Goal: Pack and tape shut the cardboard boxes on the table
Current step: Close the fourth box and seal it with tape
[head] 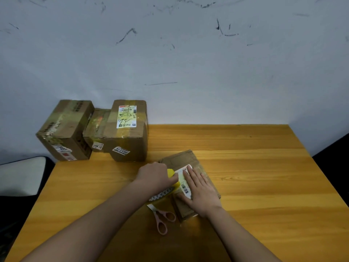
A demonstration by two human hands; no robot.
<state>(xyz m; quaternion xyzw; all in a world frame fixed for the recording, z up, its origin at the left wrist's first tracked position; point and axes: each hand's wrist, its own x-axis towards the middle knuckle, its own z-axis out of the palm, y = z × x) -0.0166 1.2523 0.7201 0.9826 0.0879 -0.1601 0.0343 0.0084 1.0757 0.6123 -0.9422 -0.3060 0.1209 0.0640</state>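
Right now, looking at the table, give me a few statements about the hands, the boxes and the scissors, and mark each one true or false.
1. The right hand lies flat on the flat box. True.
2. The left hand is empty. False: it grips a yellow tape roll at the box's left edge.
3. The pink scissors lie on the table, near the flat box. True.
4. The scissors are in the right hand. False: no hand touches them.
5. Three boxes stand at the table's far left corner. True.
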